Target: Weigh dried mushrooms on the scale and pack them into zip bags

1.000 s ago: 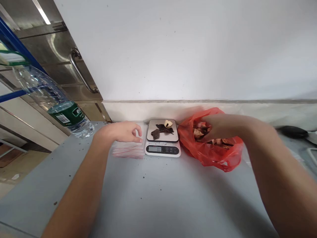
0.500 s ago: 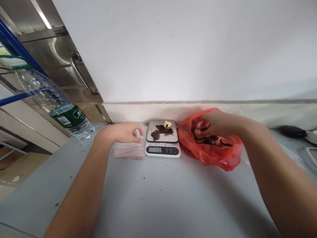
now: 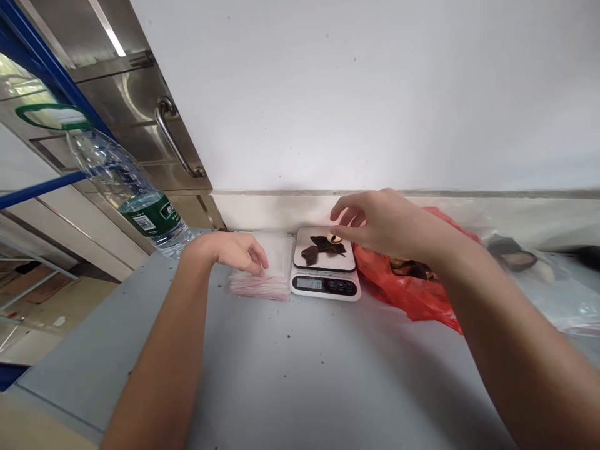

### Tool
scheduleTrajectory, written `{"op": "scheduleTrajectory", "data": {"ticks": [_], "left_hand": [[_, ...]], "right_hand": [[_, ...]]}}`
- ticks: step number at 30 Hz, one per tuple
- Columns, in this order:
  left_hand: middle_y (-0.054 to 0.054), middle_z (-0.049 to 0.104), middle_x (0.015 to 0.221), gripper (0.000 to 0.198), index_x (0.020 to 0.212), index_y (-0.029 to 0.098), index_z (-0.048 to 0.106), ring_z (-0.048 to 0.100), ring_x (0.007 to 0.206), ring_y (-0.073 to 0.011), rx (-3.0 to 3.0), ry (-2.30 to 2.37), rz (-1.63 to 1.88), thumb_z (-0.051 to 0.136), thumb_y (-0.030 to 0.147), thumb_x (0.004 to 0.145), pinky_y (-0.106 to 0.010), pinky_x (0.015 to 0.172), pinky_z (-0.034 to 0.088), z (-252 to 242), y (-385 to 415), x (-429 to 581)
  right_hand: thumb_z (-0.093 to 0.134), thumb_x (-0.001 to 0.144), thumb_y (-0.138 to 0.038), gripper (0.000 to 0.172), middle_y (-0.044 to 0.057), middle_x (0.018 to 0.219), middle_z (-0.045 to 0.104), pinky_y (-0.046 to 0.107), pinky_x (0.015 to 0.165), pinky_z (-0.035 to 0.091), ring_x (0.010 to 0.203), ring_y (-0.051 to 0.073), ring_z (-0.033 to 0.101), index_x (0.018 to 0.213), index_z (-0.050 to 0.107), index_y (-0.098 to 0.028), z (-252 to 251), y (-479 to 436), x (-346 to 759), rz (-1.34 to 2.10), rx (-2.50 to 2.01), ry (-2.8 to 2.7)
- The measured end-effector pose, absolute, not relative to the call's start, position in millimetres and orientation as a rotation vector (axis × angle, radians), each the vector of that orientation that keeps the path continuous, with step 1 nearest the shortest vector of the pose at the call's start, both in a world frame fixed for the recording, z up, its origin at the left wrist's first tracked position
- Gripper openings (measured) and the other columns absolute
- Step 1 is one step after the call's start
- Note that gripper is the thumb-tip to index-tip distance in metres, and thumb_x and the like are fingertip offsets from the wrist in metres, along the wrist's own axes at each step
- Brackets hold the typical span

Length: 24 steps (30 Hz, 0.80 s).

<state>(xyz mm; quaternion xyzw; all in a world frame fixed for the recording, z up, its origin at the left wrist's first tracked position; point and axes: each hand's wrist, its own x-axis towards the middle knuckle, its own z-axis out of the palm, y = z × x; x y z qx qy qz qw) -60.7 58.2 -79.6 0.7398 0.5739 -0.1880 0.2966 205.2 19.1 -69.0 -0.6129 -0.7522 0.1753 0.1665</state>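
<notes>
My right hand (image 3: 377, 222) hovers over the right side of a small digital kitchen scale (image 3: 325, 289), its thumb and fingers apart. Just below the thumb, a pale curled piece (image 3: 334, 239) lies on the scale's plate. Beside it are several dark, dried, leaf-like pieces (image 3: 309, 255). The display is lit, but I cannot read its figures. My left hand (image 3: 239, 251) rests over a stack of clear zip bags (image 3: 257, 286) left of the scale, fingers loosely bent with a small gap to the thumb. A red plastic bag (image 3: 412, 303) holding more dried pieces stands open, partly behind my right forearm.
A large water bottle (image 3: 152, 215) with a green handle stands at the table's left edge. Clear plastic bags (image 3: 557, 294) lie on the right, one with dark and pale contents. The white wall (image 3: 328, 112) rises behind the grey table (image 3: 300, 387), which has small dark crumbs on it.
My right hand has come out of the red bag and moved left over the scale. My left hand's fingers have drawn closer together and lower. The view has shifted slightly left.
</notes>
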Motion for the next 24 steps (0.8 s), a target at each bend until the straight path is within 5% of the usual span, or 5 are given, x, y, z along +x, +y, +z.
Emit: {"op": "scheduleTrajectory", "data": {"ticks": [7, 14, 17, 21, 24], "left_hand": [[-0.003, 0.081, 0.106, 0.034, 0.093, 0.026, 0.076, 0.072, 0.099, -0.0292, 2.009, 1.566, -0.522, 0.07, 0.042, 0.063, -0.031, 0.073, 0.05, -86.0, 61.5, -65.8], [-0.003, 0.076, 0.089, 0.019, 0.079, 0.023, 0.064, 0.069, 0.085, -0.0247, 2.123, 1.579, -0.225, 0.06, 0.04, 0.071, -0.029, 0.067, 0.047, -68.3, 52.0, -69.7], [-0.004, 0.074, 0.085, 0.022, 0.079, 0.023, 0.061, 0.068, 0.079, -0.0232, 2.198, 1.567, 0.055, 0.062, 0.044, 0.073, -0.029, 0.065, 0.047, -57.4, 44.5, -65.5], [-0.003, 0.072, 0.085, 0.022, 0.079, 0.024, 0.057, 0.069, 0.082, -0.023, 2.234, 1.478, 0.434, 0.067, 0.041, 0.071, -0.031, 0.068, 0.049, -50.7, 36.1, -54.2], [-0.001, 0.069, 0.081, 0.019, 0.076, 0.024, 0.051, 0.069, 0.084, -0.0219, 2.257, 1.391, 0.608, 0.066, 0.035, 0.072, -0.03, 0.068, 0.05, -48.6, 29.8, -46.6]], "right_hand": [[0.068, 0.092, -0.027, 0.006, 0.006, 0.092, 0.078, 0.029, 0.059, 0.048, 0.074, 0.02, 0.069, 0.089, 0.07, -0.023, -80.4, 22.3, 200.2, 0.578, -1.744, -2.14], [0.058, 0.095, -0.024, 0.033, 0.003, 0.067, 0.067, 0.031, 0.058, 0.039, 0.059, 0.016, 0.055, 0.063, 0.063, -0.02, -83.9, 20.5, 187.0, 0.432, -1.617, -2.171], [0.063, 0.087, -0.017, 0.011, 0.006, 0.089, 0.075, 0.031, 0.068, 0.047, 0.077, 0.02, 0.066, 0.086, 0.074, -0.019, -90.3, 20.7, 179.1, 0.469, -1.391, -2.145], [0.063, 0.088, -0.016, 0.049, 0.005, 0.103, 0.075, 0.031, 0.073, 0.048, 0.085, 0.02, 0.066, 0.136, 0.065, -0.025, -101.4, 18.8, 169.1, 0.495, -1.13, -2.277], [0.061, 0.093, -0.022, 0.04, 0.006, 0.106, 0.074, 0.032, 0.074, 0.045, 0.085, 0.02, 0.064, 0.133, 0.066, -0.026, -105.8, 15.9, 162.3, 0.504, -1.128, -2.372]]}}
